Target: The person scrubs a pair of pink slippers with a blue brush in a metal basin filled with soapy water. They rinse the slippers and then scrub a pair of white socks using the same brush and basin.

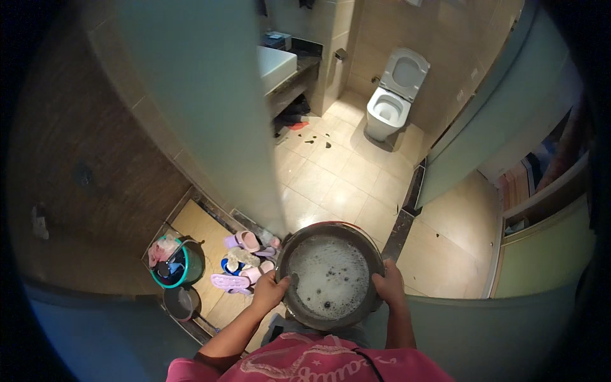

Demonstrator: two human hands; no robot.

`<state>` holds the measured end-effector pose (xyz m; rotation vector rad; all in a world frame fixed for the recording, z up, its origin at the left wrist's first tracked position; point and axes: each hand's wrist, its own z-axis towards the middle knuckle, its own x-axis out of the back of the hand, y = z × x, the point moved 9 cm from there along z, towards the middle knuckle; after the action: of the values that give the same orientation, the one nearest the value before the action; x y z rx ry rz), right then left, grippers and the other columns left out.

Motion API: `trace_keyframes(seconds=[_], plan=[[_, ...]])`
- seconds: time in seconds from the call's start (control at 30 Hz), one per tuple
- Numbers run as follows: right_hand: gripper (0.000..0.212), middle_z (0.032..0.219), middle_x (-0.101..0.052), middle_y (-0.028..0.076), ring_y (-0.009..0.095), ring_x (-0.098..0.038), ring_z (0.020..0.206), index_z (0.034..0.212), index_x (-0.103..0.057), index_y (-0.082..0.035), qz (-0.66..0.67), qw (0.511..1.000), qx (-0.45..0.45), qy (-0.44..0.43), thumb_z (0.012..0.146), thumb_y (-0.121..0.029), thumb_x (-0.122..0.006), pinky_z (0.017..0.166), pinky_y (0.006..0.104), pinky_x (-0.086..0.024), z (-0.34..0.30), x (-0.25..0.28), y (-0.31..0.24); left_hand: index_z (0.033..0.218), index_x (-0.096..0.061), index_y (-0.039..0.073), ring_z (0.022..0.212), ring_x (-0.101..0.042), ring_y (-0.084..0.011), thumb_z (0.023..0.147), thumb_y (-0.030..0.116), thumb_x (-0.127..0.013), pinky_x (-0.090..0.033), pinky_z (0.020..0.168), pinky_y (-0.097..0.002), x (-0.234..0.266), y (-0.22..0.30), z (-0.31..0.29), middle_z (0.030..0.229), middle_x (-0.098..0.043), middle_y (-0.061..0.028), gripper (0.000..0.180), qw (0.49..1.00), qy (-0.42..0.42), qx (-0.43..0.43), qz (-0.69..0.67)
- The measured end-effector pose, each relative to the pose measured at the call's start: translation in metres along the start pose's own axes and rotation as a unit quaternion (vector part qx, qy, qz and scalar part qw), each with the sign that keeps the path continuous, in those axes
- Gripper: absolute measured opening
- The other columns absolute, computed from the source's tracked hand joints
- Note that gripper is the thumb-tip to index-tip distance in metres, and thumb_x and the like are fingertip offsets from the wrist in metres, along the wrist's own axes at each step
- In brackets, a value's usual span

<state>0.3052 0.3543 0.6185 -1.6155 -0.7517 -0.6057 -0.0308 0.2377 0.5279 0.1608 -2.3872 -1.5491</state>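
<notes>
A round dark basin [287, 254] full of foamy, soapy water [334, 274] is held level in front of my body. My left hand [272, 291] grips its left rim, the thumb over the edge and the other fingers hidden beneath. On the opposite side my right hand [389, 283] clasps the rim in the same way. Small dark specks float among the bubbles. Below and left of the basin, several pairs of slippers [242, 260], pink, lilac, blue and beige, lie heaped on the floor.
A teal bucket [195, 262] with cloths stands beside a smaller dark pan [181, 302] at left. Ahead are a toilet [388, 109] with raised lid and a white sink [277, 67]. Glass panels [197, 114] and a dark raised sill [400, 232] bound the tiled floor.
</notes>
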Motion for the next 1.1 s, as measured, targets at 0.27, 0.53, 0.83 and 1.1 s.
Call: trace_keyframes(seconds=[0.27,0.53,0.83,1.1], plan=[[0.028,0.091,-0.067,0.020,0.036,-0.066,0.087,0.102,-0.058,-0.002,-0.014,0.999,0.012,0.039,0.077,-0.013,-0.065,0.078,0.0429,-0.050,0.047,-0.032,0.065,0.103,-0.070,-0.002,0.071,-0.068,-0.0175,0.088,0.026,-0.069,-0.053,0.067,-0.0351,-0.059,-0.058,0.064,0.080,-0.072,-0.0132,0.031,0.998,-0.005,-0.057,0.037],[0.019,0.089,-0.062,0.006,0.010,-0.059,0.077,0.098,-0.055,-0.001,0.218,0.969,0.089,0.076,0.080,0.006,-0.056,0.070,0.0260,-0.048,0.096,-0.050,0.100,0.101,-0.070,-0.002,0.070,-0.065,-0.0151,0.087,0.018,-0.070,-0.053,0.066,-0.0329,-0.081,-0.049,0.150,0.081,-0.071,-0.0077,0.025,0.999,0.022,-0.043,0.006],[0.025,0.092,-0.065,0.007,0.015,-0.061,0.084,0.101,-0.059,0.002,0.171,0.973,0.135,0.073,0.076,0.002,-0.059,0.078,0.0296,-0.049,0.179,-0.074,0.109,0.097,-0.071,0.000,0.068,-0.067,-0.0223,0.082,0.021,-0.065,-0.053,0.068,-0.0375,-0.099,-0.062,0.229,0.076,-0.070,-0.0136,0.027,0.984,0.120,-0.132,-0.015],[0.021,0.076,-0.056,-0.001,0.006,-0.049,0.064,0.093,-0.053,-0.004,0.309,0.927,0.212,0.009,0.076,0.009,-0.057,0.059,0.0215,-0.041,0.242,-0.085,0.104,0.090,-0.067,-0.002,0.067,-0.066,-0.0280,0.086,0.035,-0.067,-0.050,0.064,-0.0420,-0.118,-0.085,0.267,0.071,-0.065,-0.0180,0.037,0.969,0.163,-0.181,-0.050]])
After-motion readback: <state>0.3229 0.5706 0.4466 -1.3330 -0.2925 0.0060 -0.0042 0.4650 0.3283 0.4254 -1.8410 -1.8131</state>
